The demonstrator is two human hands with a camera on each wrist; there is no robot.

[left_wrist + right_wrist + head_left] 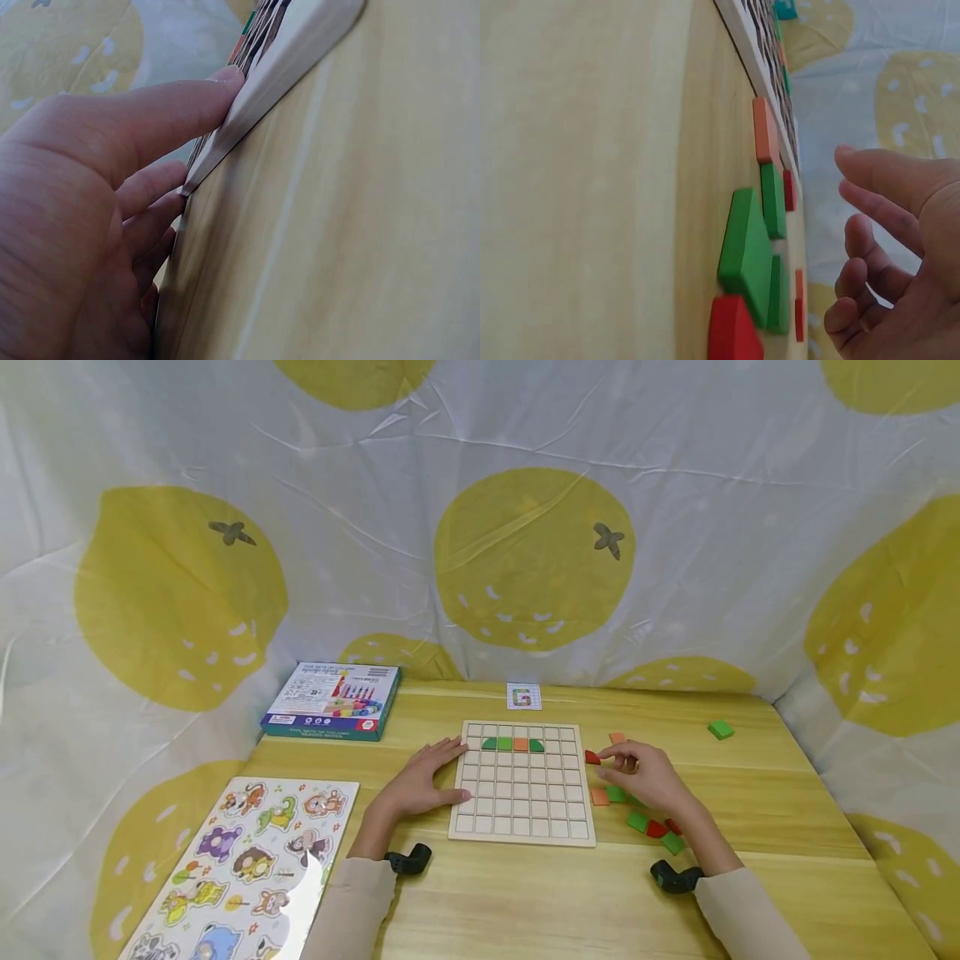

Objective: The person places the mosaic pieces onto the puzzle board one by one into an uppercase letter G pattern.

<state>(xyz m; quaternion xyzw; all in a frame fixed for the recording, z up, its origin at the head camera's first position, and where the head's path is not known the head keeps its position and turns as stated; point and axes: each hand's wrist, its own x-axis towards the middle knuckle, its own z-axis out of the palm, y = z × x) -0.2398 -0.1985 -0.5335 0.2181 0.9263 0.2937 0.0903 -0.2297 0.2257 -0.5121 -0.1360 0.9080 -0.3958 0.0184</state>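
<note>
A wooden grid board (520, 814) lies mid-table, with a row of green and orange pieces in one of its upper rows: a green square (505, 744), an orange square (521, 744) and a rounded green piece at each end. Thumb and fingertips of my left hand (422, 782) touch the board's left edge, fingers extended. Just right of the board lies a red rounded piece (592, 757). Close beside it hovers my right hand (648, 775), thumb and index finger apart; the right wrist view shows nothing between them.
Several loose pieces lie around the right hand, among them an orange square (600, 796) and a red piece (656, 829). A green block (721, 729) sits farther right. Behind the board is a pattern card (523, 697). A box (330, 702) and an animal puzzle (251, 835) occupy the left side.
</note>
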